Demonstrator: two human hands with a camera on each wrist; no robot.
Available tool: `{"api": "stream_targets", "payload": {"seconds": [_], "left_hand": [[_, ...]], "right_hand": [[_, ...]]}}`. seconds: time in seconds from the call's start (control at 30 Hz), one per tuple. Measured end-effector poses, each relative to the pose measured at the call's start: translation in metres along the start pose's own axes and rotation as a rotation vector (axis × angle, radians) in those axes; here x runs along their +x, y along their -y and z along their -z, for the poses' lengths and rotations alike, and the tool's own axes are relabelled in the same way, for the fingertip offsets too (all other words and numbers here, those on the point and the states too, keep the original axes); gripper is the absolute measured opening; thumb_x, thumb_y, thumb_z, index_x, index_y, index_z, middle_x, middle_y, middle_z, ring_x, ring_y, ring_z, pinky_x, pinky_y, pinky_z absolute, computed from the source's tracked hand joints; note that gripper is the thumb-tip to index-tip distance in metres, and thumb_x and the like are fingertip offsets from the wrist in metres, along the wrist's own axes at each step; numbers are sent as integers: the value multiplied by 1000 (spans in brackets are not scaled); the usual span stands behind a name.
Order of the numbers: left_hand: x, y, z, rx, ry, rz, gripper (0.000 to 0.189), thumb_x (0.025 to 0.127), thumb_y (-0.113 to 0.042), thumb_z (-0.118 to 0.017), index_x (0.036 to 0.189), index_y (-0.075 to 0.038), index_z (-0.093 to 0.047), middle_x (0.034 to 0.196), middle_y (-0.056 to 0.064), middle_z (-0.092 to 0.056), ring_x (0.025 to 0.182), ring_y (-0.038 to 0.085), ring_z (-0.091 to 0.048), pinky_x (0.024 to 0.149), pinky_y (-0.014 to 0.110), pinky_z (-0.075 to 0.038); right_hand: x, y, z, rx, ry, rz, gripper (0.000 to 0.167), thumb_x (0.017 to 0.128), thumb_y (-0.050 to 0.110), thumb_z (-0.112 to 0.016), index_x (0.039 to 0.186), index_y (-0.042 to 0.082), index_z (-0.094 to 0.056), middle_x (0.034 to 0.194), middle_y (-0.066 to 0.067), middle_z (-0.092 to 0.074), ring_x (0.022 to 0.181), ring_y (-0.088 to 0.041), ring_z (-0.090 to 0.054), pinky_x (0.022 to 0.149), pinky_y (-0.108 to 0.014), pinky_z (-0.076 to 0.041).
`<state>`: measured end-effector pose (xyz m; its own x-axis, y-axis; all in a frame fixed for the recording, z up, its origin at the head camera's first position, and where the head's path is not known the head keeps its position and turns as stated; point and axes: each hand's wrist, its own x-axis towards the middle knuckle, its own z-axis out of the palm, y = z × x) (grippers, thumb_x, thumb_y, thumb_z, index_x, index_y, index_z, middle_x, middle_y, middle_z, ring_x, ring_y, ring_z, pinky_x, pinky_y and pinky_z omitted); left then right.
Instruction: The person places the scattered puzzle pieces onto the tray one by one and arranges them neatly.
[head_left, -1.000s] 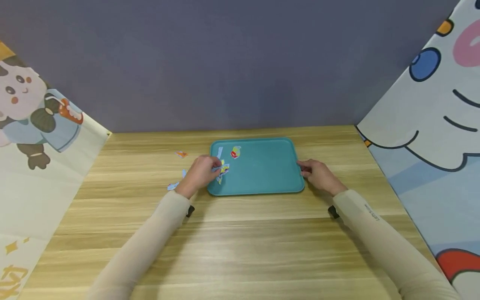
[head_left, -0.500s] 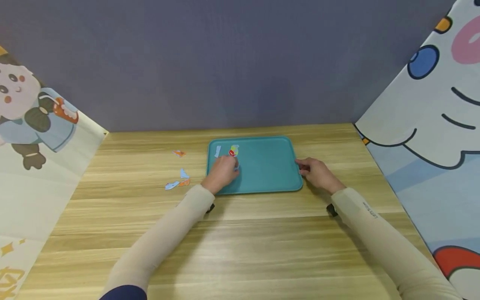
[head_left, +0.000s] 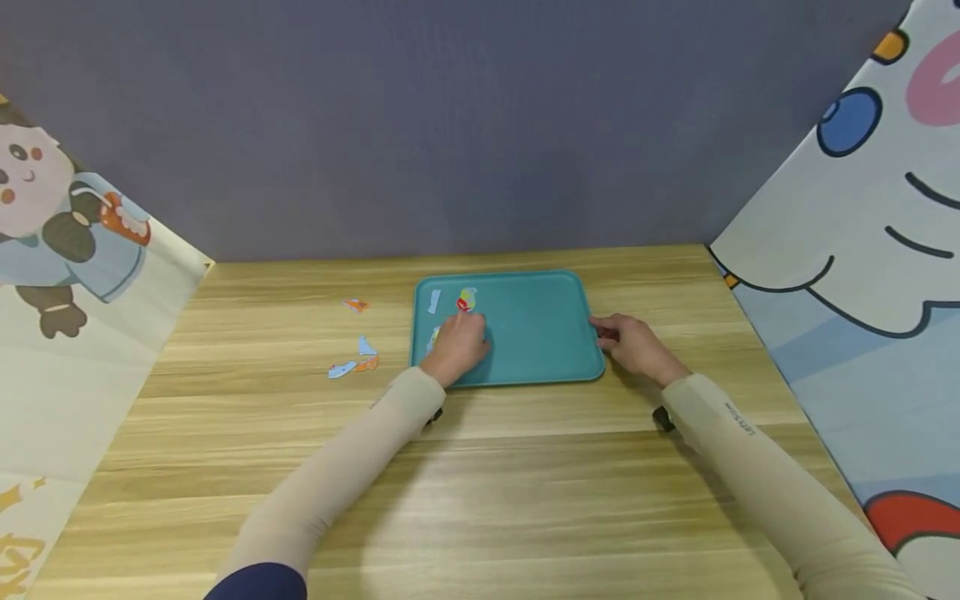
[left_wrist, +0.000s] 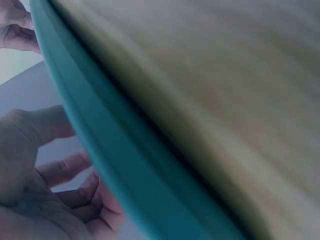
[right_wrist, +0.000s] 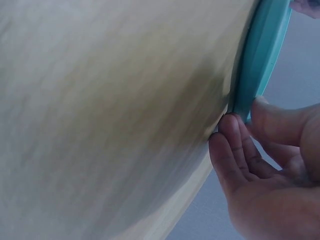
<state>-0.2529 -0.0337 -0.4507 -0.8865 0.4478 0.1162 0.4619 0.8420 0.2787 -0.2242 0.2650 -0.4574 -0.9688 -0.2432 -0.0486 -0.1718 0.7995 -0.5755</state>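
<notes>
Table (head_left: 525, 500): wood-grained, under both hands, reaching well to their left and right.
Wall (head_left: 480, 125): dark grey, beyond both hands.
Right panel (head_left: 862, 250): cartoon print, well to the right of the right hand.
Left panel (head_left: 67, 367): cartoon print, well to the left of the left hand.
Tray (head_left: 532, 329): teal, on the table, under the left hand; its right rim is at the right hand's fingertips.
Sleeves (head_left: 345, 467): beige, behind each hand, the left one meeting navy cloth.
Right hand (right_wrist: 280, 170): clamped on the tray's right rim, thumb on top, the other fingertips low at its side.
Left hand (head_left: 456, 346): over the left part of the tray, fingers bent; its tips are hidden, so I cannot tell whether they pinch anything.
Yellow-red piece (head_left: 467, 299): on the tray, just beyond the left hand.
Blue pieces (head_left: 342, 369): two on the table, left of the left hand.
Orange pieces (head_left: 356, 305): two on the table, left of the left hand, one farther off, one beside the blue ones.
Blue strip (head_left: 434, 301): on the tray, beyond the left hand and to its left.
Half-hidden piece (head_left: 433, 336): on the tray, just left of the left hand, partly covered by it.
</notes>
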Motion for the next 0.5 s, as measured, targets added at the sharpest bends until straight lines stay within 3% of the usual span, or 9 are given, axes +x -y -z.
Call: {"api": "stream_targets", "payload": {"seconds": [0.2,0.3,0.43,0.5], "left_hand": [[-8,8,10,-66,12,-18,25,86,-13,-64,64,-7,-54,64,6,-53,63,21,-52,56,37,-46],[-14,16,18,-90,-6,-22,13,85,-12,-65,79,-1,-65,78,11,-62,76,26,-59,67,39,-50],[-23,29,29,-79,-16,-13,23,84,-13,-66,102,2,-69,98,17,-64,93,33,-60,82,42,-48],[-27,37,34,-79,-14,1,25,84,-13,-67,105,2,-69,99,17,-64,93,33,-59,82,42,-48]], "right_hand": [[-1,1,0,6,3,13,42,90,-2,-59,131,-7,-49,103,-20,-60,95,-31,-57,84,-46,-47],[-1,1,0,7,3,8,42,91,-2,-58,131,-7,-49,103,-20,-60,95,-31,-57,83,-45,-47],[0,2,0,4,5,-7,42,91,-1,-58,132,-6,-49,104,-19,-60,96,-31,-57,84,-45,-47],[0,1,-1,4,6,-14,42,91,-1,-58,132,-5,-49,104,-19,-60,96,-31,-57,84,-45,-47]]}}
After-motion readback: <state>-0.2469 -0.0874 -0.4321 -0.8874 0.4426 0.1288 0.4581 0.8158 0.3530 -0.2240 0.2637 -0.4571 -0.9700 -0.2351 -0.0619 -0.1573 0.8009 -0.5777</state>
